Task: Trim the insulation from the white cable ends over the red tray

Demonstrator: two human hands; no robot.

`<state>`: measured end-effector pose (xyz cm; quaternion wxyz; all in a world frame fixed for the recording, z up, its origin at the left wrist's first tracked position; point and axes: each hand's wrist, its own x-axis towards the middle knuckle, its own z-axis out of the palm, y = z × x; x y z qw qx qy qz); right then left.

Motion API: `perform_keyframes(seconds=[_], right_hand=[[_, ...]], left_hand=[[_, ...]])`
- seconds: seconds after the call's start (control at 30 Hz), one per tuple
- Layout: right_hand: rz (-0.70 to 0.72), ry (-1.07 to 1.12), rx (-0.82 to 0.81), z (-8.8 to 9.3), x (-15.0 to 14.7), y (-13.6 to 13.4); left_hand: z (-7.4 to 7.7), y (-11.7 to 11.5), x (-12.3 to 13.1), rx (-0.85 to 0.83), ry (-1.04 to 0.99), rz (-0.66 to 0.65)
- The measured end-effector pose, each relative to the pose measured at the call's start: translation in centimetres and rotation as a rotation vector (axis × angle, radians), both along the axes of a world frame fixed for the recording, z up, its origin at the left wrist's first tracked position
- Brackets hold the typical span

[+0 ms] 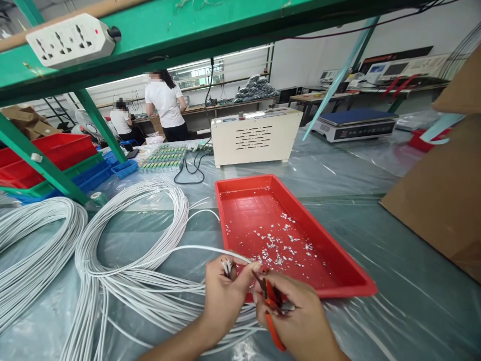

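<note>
Leftmost, well off from either grip, the big coil of white cable (124,260) lies on the plastic-covered worktop (394,301), and one strand, the white wire (195,249), arcs out of it rightward into the left hand (221,296). That hand's grip is pressed together on the wire's end, whose short split cores (226,265) stick up just above the fingertips (they look bared, though that is too small to be sure). So the wire's long axis runs left to right toward the grip, then bends upward at the tip.

Just right of it, nearly touching, the right hand (296,316) is closed round an orange-handled cutter (271,306), its nose pointing up and left at those cores, its handle trailing down toward the person. The left hand is the one that carries the wire; the right is nearer the red tray (338,250), which sits just beyond and right of both grips, strewn with white scraps (281,245).
</note>
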<state>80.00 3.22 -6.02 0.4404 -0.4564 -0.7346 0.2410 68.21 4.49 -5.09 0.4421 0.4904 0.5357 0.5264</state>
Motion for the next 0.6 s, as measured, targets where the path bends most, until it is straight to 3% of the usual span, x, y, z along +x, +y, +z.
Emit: perform_keyframes(seconds=[0.1, 0.2, 0.43, 0.53, 0.6], right_hand=[[-0.020, 0.002, 0.072, 0.0, 0.5, 0.1], [-0.152, -0.001, 0.085, 0.2, 1.9, 1.3], [-0.415, -0.504, 0.068, -0.3, 4.9, 4.2], [-0.441, -0.584, 0.040, -0.4, 5.0, 4.4], [-0.385, -0.474, 0.085, -0.3, 4.8, 4.2]], left_hand=[[0.2, 0.5, -0.2, -0.027, -0.025, 0.030], [0.5, 0.9, -0.5, -0.034, -0.095, -0.010], [0.9, 0.9, -0.9, -0.147, -0.276, -0.089], [1.0, 0.9, -1.0, -0.181, -0.296, -0.108], [1.0, 0.9, -1.0, -0.205, -0.299, -0.127]])
